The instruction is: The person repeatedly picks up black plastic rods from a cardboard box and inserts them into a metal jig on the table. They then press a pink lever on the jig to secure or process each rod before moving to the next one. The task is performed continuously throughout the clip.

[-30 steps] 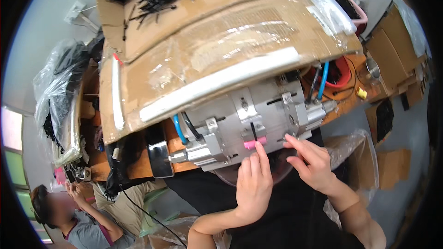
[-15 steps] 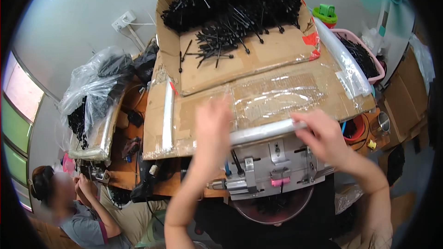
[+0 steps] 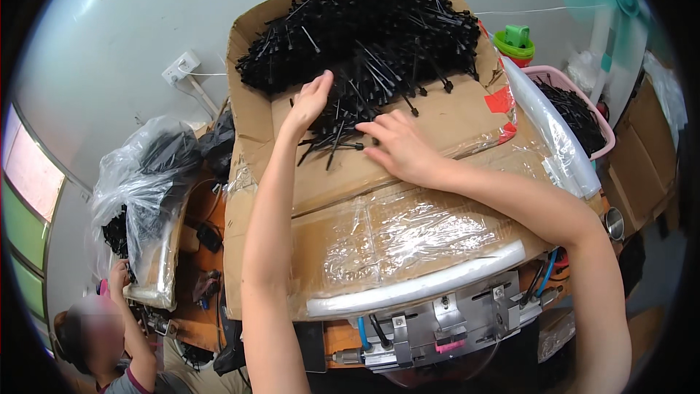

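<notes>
Black thin-stemmed plastic pieces with small knobbed ends (image 3: 364, 36) are heaped in an open cardboard box (image 3: 445, 120). At the left edge of the heap's near part, my left hand (image 3: 312, 104) is held with fingers stretched out, beside the pieces. My right hand (image 3: 405, 147), fingers apart, reaches the right near edge of the same loose pieces. No piece shows held in either hand. Below my forearms, a white padded strip (image 3: 415, 281) runs along the front edge of the taped cardboard.
A metal fixture (image 3: 445, 325) with clamps and a pink part stands at the front edge. At left are a plastic-wrapped bundle (image 3: 149, 175) and a co-worker (image 3: 95, 335). A pink basket (image 3: 604, 128) of black pieces and a fan (image 3: 623, 0) are at right.
Both hands have moved forward from the white strip into the box, to the near pieces of the heap. The view has shifted, and the co-worker's arm is raised toward the wrapped bundle.
</notes>
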`<action>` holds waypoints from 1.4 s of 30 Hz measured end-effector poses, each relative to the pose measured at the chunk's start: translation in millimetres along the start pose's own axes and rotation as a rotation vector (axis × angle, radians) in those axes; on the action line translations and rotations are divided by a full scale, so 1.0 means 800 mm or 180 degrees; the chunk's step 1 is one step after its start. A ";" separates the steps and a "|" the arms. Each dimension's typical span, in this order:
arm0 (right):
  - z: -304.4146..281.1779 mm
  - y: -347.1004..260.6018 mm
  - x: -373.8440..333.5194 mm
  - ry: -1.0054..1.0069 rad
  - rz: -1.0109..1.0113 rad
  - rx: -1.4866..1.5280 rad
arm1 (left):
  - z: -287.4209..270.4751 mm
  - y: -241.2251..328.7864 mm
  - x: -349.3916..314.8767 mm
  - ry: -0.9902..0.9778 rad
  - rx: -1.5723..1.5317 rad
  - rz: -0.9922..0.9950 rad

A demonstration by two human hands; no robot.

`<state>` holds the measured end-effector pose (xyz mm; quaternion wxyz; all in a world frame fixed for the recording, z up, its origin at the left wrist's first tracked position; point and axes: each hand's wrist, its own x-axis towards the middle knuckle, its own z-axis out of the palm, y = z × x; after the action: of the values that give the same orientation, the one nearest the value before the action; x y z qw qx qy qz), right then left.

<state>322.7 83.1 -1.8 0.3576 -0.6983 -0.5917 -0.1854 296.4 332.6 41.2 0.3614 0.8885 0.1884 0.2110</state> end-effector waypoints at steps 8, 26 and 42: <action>-0.013 -0.042 -0.028 -0.0272 -0.0374 0.0409 | -0.017 0.005 -0.077 -0.0160 0.0236 0.0756; -0.220 -0.113 -0.172 -0.0435 0.0106 0.0156 | 0.001 0.135 -0.223 -0.0404 0.0508 0.1571; -0.012 -0.235 -0.633 -0.3624 0.0261 0.1083 | 0.010 0.110 -0.381 0.0251 0.1142 0.1837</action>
<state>26.5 -266.8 -288.4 0.0977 -0.6430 -0.6844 0.3295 60.3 121.1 26.6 0.1172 0.9457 -0.0229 0.3022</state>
